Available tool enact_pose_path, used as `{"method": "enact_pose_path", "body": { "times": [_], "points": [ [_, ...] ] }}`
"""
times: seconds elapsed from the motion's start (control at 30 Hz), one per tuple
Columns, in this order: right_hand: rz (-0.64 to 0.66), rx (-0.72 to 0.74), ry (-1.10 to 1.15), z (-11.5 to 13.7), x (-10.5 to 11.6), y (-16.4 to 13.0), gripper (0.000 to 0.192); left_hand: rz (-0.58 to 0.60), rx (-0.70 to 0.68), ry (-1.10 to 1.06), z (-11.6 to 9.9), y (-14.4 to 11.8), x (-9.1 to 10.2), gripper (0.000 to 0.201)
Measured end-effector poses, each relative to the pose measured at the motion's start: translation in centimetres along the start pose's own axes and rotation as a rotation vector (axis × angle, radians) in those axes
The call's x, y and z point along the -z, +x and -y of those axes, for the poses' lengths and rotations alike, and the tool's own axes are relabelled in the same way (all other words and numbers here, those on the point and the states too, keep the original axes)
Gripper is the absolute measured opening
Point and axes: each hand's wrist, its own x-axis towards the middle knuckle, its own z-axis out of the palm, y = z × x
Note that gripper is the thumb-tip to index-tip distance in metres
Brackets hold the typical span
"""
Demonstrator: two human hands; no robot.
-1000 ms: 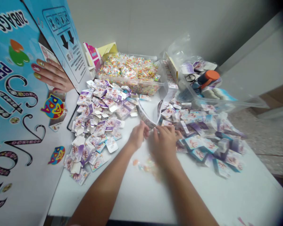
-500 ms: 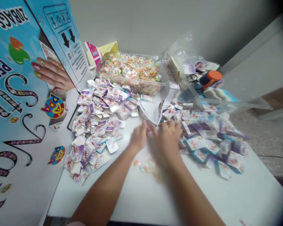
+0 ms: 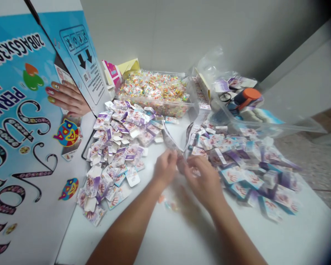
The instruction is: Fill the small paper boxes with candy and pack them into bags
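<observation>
My left hand [image 3: 165, 167] is closed, its thumb and fingers pinching the near end of a folded printed leaflet [image 3: 172, 138]. Opposite it, my right hand [image 3: 204, 178] has its fingers curled around the leaflet's other side. The paper stands in a V shape, opening away from me. What lies between the fingertips is partly blurred. On the table just below my hands are small, colourful pieces [image 3: 169, 204], smeared by motion. Heaps of small purple-and-white boxes [image 3: 121, 123] lie left of my hands, some with open flaps. More small boxes [image 3: 238, 176] spread out on the right.
Behind the hands stands a clear plastic bin [image 3: 165, 105] filled with little bags of coloured bits. A second clear tray [image 3: 264, 123] at the right holds an orange-and-dark-blue roll [image 3: 248, 97] and scissors [image 3: 225, 97]. A large printed carton [image 3: 44, 147] borders the white table's left side.
Both hands have lifted slightly off the tabletop. My right hand has turned from lying palm-down to gripping the leaflet's near end with the left. The view has shifted slightly.
</observation>
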Motion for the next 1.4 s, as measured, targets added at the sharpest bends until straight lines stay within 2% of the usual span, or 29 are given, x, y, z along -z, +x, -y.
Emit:
{"method": "enact_pose_path", "body": {
  "times": [0.07,0.13,0.23,0.33,0.4,0.5,0.6,0.7,0.8,0.87,0.93,1.0,1.07,1.13,1.23,1.3,1.4],
  "points": [
    [-0.067,-0.056,0.237,0.3,0.8,-0.8,0.014,-0.14,-0.221,0.157,-0.5,-0.5,0.1,0.032],
    [-0.138,-0.143,0.451,0.4,1.1,-1.4,0.012,-0.209,-0.461,0.272,-1.1,-1.1,0.2,0.033],
    [-0.247,-0.275,0.762,0.3,1.0,-1.8,0.008,-0.106,-0.68,0.384,-1.9,-1.8,0.4,0.039],
    [-0.362,-0.39,0.929,0.4,0.8,-1.6,0.013,0.019,-0.725,0.44,-2.0,-2.1,0.2,0.028],
    [-0.441,-0.435,0.948,0.4,0.7,-1.4,0.016,0.038,-0.691,0.438,-1.5,-2.1,-0.1,0.021],
    [-0.502,-0.387,0.878,0.2,0.6,-1.5,0.015,0.063,-0.558,0.388,-0.5,-1.8,-0.3,0.027],
    [-0.358,-0.268,0.778,0.1,0.3,-2.1,0.021,0.082,-0.384,0.256,0.1,-1.6,-0.2,0.029],
    [-0.173,-0.143,0.648,0.0,-0.4,-2.4,0.029,0.05,-0.286,0.103,0.1,-1.3,0.1,0.028],
    [-0.122,0.008,0.508,-0.1,-1.3,-2.6,0.025,0.071,-0.235,-0.089,0.1,-0.8,0.3,0.03],
    [-0.106,0.102,0.445,-0.2,-1.9,-2.8,0.029,0.089,-0.196,-0.231,0.2,-0.3,0.3,0.031],
    [-0.098,0.157,0.403,-0.2,-2.2,-3.0,0.032,0.058,-0.133,-0.32,0.4,0.2,0.3,0.029],
    [-0.127,0.154,0.362,-0.3,-2.4,-3.1,0.03,-0.001,-0.049,-0.343,0.5,0.5,0.2,0.024],
    [-0.208,0.104,0.283,-0.5,-2.7,-3.0,0.026,-0.051,0.016,-0.366,0.4,0.6,0.1,0.026],
    [-0.26,0.036,0.172,-1.0,-3.0,-2.8,0.033,-0.066,0.034,-0.431,0.3,0.6,0.1,0.03],
    [-0.135,-0.018,0.067,-1.7,-3.3,-2.6,0.04,-0.041,0.007,-0.54,0.2,0.6,0.4,0.031],
    [-0.024,-0.064,0.08,-1.9,-3.4,-2.6,0.029,-0.012,-0.013,-0.588,0.2,0.6,0.6,0.029],
    [0.043,-0.219,0.186,-1.7,-3.2,-2.9,0.022,0.053,-0.032,-0.596,0.1,0.4,0.9,0.028]
  ]
}}
